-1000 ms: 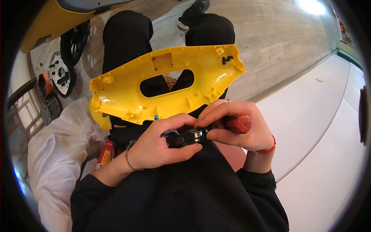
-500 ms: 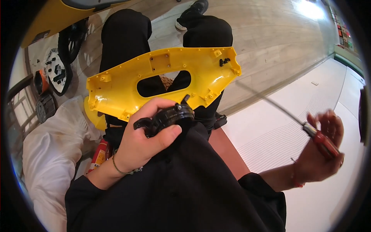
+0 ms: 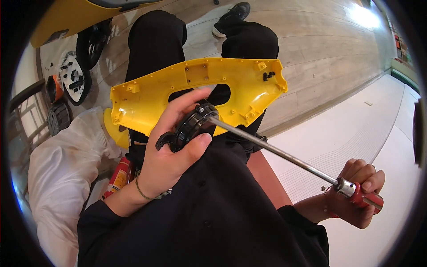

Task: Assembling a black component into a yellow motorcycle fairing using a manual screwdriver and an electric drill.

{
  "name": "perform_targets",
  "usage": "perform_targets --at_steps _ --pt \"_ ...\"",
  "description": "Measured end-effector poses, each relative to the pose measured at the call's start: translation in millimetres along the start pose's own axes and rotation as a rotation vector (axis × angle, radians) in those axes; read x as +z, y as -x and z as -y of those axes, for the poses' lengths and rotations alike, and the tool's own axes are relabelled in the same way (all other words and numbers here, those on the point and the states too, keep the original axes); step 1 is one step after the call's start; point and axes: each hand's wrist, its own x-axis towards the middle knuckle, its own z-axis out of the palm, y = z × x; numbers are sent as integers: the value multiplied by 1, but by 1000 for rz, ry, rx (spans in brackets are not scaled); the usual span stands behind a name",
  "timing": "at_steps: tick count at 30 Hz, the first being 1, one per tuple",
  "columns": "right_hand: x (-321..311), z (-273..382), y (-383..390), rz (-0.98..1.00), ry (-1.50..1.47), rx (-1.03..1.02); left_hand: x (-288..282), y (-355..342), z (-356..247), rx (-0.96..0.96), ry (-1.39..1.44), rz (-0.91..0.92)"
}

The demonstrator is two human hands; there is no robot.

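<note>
My left hand (image 3: 167, 164) holds a black round plastic part (image 3: 191, 129) with a small curved lever, fingers and thumb wrapped about its sides. In my right hand (image 3: 356, 200) is a long-shafted screwdriver (image 3: 284, 154), gripped around its red handle. The screwdriver's tip reaches the edge of the black part near a small screw; whether it sits in a screw head, I cannot tell. Behind the black part, a yellow plastic cover (image 3: 147, 104) lies across my thighs, inner side up, with an oval opening in its middle. A small black piece (image 3: 268, 76) is fixed near the cover's right end.
White boards (image 3: 351, 129) lie along the right. On the left are white cloth (image 3: 66, 173), a red cylinder (image 3: 118, 178) and a pale tray (image 3: 71, 78) with small black pieces. A yellow body with a black wheel (image 3: 94, 42) stands at the far left.
My right hand has lowered and come inward, bringing the screwdriver's tip to the black part. My left hand has turned the part, whose raised lug no longer points up.
</note>
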Motion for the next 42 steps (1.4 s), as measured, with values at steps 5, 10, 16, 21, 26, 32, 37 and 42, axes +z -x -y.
perform_targets --at_steps 5,10,16,21,26,32,37,42 --pt "0 -1 2 -47 -18 -26 0 0 -6 -106 16 27" --pt "2 -2 3 -89 -11 -17 1 0 -5 -117 50 40" --pt "6 -3 3 -126 -20 -6 1 0 -5 -109 32 42" --pt "5 -5 5 -151 -11 13 1 0 -4 -124 24 37" --pt "5 -5 6 -120 -4 19 2 0 -3 -127 16 32" --pt "7 -6 4 -111 39 22 0 -3 1 -131 -7 21" --pt "5 -1 2 7 66 -11 0 -3 -2 -128 -18 9" --pt "14 -4 0 47 -6 -95 -3 -5 -2 -98 -4 -18"
